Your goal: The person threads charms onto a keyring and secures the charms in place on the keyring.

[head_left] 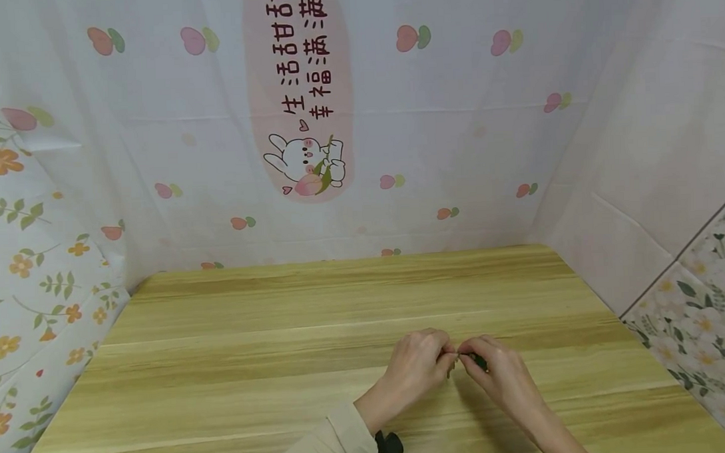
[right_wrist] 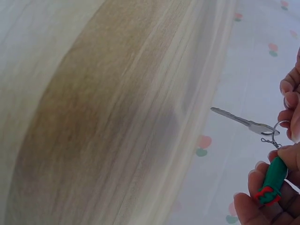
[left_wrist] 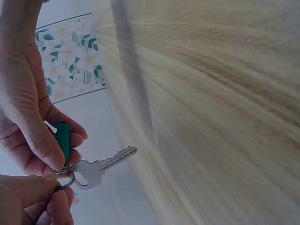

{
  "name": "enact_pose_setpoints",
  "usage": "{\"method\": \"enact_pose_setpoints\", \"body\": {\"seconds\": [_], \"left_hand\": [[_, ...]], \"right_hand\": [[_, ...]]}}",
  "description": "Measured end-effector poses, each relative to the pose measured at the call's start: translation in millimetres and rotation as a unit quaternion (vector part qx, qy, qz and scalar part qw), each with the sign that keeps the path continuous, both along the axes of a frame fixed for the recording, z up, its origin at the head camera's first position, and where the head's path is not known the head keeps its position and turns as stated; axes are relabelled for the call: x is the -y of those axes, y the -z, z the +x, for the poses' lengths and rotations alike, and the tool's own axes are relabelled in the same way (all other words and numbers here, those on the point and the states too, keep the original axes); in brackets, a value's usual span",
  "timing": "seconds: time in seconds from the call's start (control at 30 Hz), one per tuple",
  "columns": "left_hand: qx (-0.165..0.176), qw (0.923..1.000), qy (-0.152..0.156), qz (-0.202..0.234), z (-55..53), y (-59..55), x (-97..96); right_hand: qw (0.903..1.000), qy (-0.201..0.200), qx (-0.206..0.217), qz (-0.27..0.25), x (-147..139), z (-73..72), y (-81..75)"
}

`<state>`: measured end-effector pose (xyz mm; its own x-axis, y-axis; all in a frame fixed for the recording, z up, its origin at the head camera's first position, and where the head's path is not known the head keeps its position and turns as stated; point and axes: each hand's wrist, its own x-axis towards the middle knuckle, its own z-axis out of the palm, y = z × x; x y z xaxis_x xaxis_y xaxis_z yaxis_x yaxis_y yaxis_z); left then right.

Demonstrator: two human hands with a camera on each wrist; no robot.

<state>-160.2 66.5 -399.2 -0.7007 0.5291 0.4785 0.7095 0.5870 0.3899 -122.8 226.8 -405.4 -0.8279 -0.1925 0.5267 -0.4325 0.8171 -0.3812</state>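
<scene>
Near the front right of the table, my left hand and right hand meet, fingertips close together above the surface. My left thumb and fingers pinch a metal key ring. On that ring hangs a silver key, its toothed blade pointing away from both hands. A short chain links the ring to a green keychain charm with a red wavy edge. The thumb and fingers of my right hand grip this charm. Part of the ring is hidden behind the left fingertips.
The wooden table spreads out to the left and behind the hands. White printed cloth hangs along its back and sides. A black device sits by the left sleeve cuff.
</scene>
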Motion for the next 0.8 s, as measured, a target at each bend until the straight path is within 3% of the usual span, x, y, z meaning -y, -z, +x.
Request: {"method": "enact_pose_setpoints", "body": {"seconds": [0.43, 0.67, 0.8], "left_hand": [[0.006, 0.9996, -0.009, -0.026, 0.7, -1.6, 0.3], [0.016, 0.9996, -0.010, -0.022, 0.5, -1.0, 1.0], [0.004, 0.9998, -0.013, -0.016, 0.5, -0.6, 1.2]], "right_hand": [[0.9952, -0.018, -0.078, 0.055, 3.0, -1.7, -0.1], [0.9978, -0.008, -0.054, 0.037, 3.1, -0.8, 1.4], [0.9992, -0.004, -0.035, 0.019, 2.7, -1.0, 1.4]]}}
